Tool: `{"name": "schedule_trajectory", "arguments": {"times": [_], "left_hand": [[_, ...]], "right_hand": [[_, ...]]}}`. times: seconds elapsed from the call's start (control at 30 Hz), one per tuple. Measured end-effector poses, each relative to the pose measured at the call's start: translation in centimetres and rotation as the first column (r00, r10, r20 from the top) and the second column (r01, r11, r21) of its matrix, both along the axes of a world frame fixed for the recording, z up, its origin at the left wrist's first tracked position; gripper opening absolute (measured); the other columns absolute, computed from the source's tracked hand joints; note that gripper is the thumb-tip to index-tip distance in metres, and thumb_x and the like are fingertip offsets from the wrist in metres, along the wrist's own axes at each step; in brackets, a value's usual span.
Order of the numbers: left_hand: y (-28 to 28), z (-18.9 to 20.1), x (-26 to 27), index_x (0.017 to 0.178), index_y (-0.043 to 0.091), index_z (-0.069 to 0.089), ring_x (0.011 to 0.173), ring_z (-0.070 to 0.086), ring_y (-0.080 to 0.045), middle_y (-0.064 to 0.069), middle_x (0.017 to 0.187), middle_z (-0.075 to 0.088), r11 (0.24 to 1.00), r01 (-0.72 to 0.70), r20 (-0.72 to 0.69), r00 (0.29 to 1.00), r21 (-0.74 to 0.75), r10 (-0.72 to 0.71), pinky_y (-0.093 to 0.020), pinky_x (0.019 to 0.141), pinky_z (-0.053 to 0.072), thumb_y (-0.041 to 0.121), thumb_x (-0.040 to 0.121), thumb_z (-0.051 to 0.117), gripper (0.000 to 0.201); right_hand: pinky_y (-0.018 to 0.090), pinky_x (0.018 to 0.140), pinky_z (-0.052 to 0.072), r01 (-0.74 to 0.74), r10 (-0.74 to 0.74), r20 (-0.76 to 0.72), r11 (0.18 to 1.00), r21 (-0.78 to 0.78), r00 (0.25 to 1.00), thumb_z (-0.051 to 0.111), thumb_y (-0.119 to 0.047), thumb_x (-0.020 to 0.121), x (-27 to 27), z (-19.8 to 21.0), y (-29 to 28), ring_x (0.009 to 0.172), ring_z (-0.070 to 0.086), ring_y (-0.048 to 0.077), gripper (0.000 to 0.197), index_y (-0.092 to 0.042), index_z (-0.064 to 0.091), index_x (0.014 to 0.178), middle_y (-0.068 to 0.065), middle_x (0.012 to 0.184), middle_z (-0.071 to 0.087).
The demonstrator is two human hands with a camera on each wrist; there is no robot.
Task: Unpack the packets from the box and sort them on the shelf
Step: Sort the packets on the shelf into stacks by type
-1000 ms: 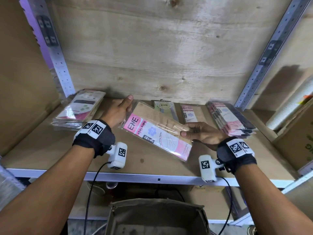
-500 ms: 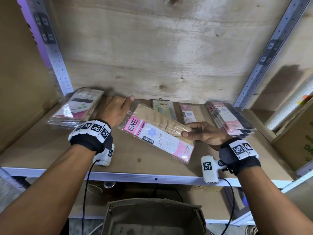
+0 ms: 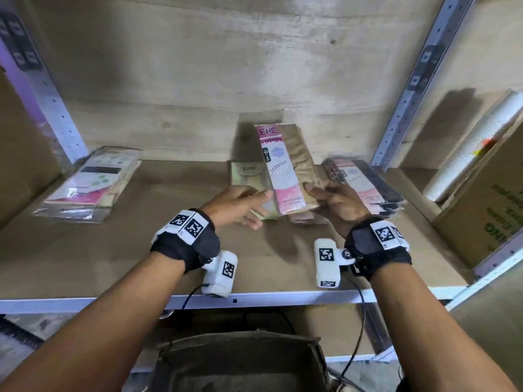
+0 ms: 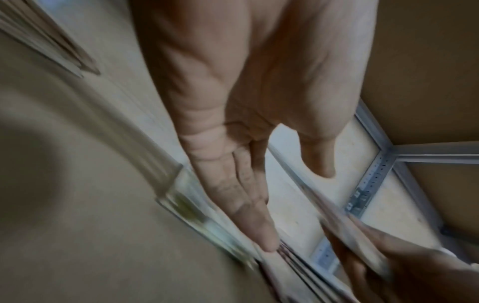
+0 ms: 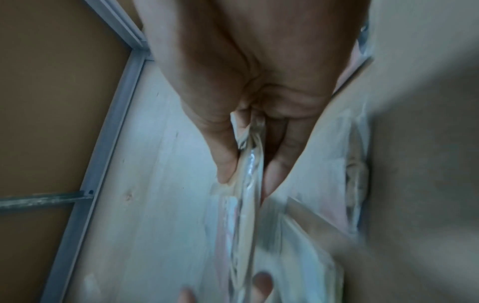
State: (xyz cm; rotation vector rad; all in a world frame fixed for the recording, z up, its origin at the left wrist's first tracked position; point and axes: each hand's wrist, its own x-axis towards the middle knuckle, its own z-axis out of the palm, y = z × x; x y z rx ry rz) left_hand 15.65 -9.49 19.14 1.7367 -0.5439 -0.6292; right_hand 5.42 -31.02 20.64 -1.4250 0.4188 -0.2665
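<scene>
Pinching the near end of a pink-and-tan ENE packet [image 3: 285,168], the right hand [image 3: 336,203] kept it raised w/ its far end tilted up toward the plywood back wall [image 3: 198,80]; in the right wrist view thumb and fingers [image 5: 225,164] were clamped on the clear wrapper edge. Left hand [image 3: 237,205] was spread, fingers straight, gripping nothing, its tips beside the packet's left edge, over a green ENE packet [image 3: 246,176] lying flat on the shelf [image 3: 113,264]. Contact btwn left fingers and either packet: couldn't tell, pics blurred. A stack of pink/dark packets [image 3: 365,185] sat just right of the held one; another stack [image 3: 90,185] lay well apart at the shelf's left end. An open cardboard box [image 3: 240,363] stood below the shelf's front edge.
</scene>
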Motion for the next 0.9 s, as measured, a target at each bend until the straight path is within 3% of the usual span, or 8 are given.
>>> {"name": "schedule_trajectory", "arguments": {"times": [0.07, 0.13, 0.23, 0.4, 0.47, 0.57, 0.7, 0.9], "left_hand": [[-1.7, -0.2, -0.7, 0.109, 0.007, 0.066, 0.077, 0.072, -0.025, -0.016, 0.095, 0.075, 0.997, 0.04, -0.017, 0.999, -0.07, -0.042, -0.031, 0.07, 0.061, 0.035, 0.085, 0.074, 0.037], [-2.9, 0.0, -0.9, 0.109, 0.003, 0.067, 0.077, 0.071, -0.023, -0.017, 0.093, 0.073, 0.991, 0.017, 0.007, 1.0, -0.136, -0.016, -0.029, 0.073, 0.061, 0.02, 0.084, 0.076, 0.032], [-3.6, 0.6, -0.5, 0.11, -0.002, 0.069, 0.073, 0.069, -0.021, -0.017, 0.095, 0.073, 0.987, -0.039, 0.059, 0.997, -0.154, 0.049, -0.028, 0.071, 0.061, 0.01, 0.081, 0.078, 0.033], [-4.9, 1.0, -0.3, 0.108, -0.007, 0.066, 0.066, 0.072, -0.022, -0.018, 0.095, 0.072, 0.989, -0.136, 0.07, 0.988, -0.059, 0.14, -0.029, 0.065, 0.062, 0.002, 0.073, 0.082, 0.04], [-8.0, -0.2, -0.5, 0.102, -0.006, 0.066, 0.065, 0.073, -0.022, -0.013, 0.088, 0.07, 0.993, -0.121, 0.061, 0.991, 0.01, 0.12, -0.035, 0.068, 0.063, 0.001, 0.069, 0.085, 0.038], [-8.7, 0.0, -0.7, 0.102, -0.008, 0.066, 0.074, 0.075, -0.029, -0.017, 0.092, 0.072, 0.987, -0.144, 0.114, 0.984, 0.073, 0.135, -0.044, 0.074, 0.062, 0.003, 0.067, 0.087, 0.043], [-9.0, 0.6, -0.7, 0.083, 0.002, 0.065, 0.067, 0.075, -0.026, -0.017, 0.094, 0.073, 0.977, -0.144, 0.173, 0.978, 0.156, 0.116, -0.042, 0.069, 0.063, 0.006, 0.065, 0.089, 0.03], [-9.2, 0.8, -0.7, 0.112, -0.008, 0.063, 0.076, 0.076, -0.027, -0.017, 0.108, 0.072, 0.956, -0.122, 0.163, 0.983, 0.266, 0.08, -0.041, 0.079, 0.061, 0.011, 0.066, 0.09, 0.056]], "right_hand": [[0.054, 0.097, 0.052, 0.045, -0.045, 0.001, 0.999, -0.009, 0.999, 0.081, -0.015, 0.078, 0.5, 0.2, 0.1, 0.107, 0.066, 0.045, 0.052, 0.014, 0.059, 0.116, 0.03, 0.114, 0.068], [0.053, 0.095, 0.054, 0.08, -0.081, -0.015, 0.995, -0.061, 0.997, 0.084, -0.02, 0.075, 0.7, 0.2, 0.0, 0.104, 0.068, 0.043, 0.054, 0.007, 0.062, 0.117, 0.025, 0.11, 0.071], [0.05, 0.089, 0.058, 0.099, -0.105, -0.047, 0.988, -0.116, 0.993, 0.08, -0.019, 0.08, 1.4, 0.5, -0.5, 0.098, 0.072, 0.037, 0.044, 0.004, 0.065, 0.115, 0.023, 0.107, 0.073], [0.046, 0.091, 0.057, 0.053, -0.137, -0.163, 0.898, -0.436, 0.977, 0.075, -0.029, 0.085, 1.1, 1.8, -1.1, 0.096, 0.072, 0.03, 0.039, -0.004, 0.068, 0.114, 0.013, 0.104, 0.074], [0.042, 0.091, 0.057, 0.083, -0.235, -0.229, 0.847, -0.525, 0.945, 0.079, -0.03, 0.08, 0.8, 0.9, -3.2, 0.094, 0.072, 0.025, 0.039, -0.009, 0.067, 0.11, 0.01, 0.104, 0.074], [0.035, 0.1, 0.052, 0.072, -0.32, -0.278, 0.762, -0.643, 0.906, 0.079, -0.017, 0.077, 0.5, 0.8, -3.2, 0.111, 0.064, 0.025, 0.048, -0.011, 0.065, 0.122, 0.01, 0.121, 0.068], [0.035, 0.101, 0.05, 0.026, -0.355, -0.325, 0.709, -0.705, 0.876, 0.073, -0.008, 0.08, 0.5, 1.4, -2.6, 0.117, 0.059, 0.029, 0.039, -0.008, 0.068, 0.119, 0.015, 0.127, 0.063], [0.039, 0.101, 0.051, -0.042, -0.354, -0.394, 0.697, -0.716, 0.848, 0.075, -0.005, 0.081, 0.9, 1.2, -2.2, 0.118, 0.06, 0.031, 0.038, -0.002, 0.067, 0.118, 0.017, 0.125, 0.064]]}}
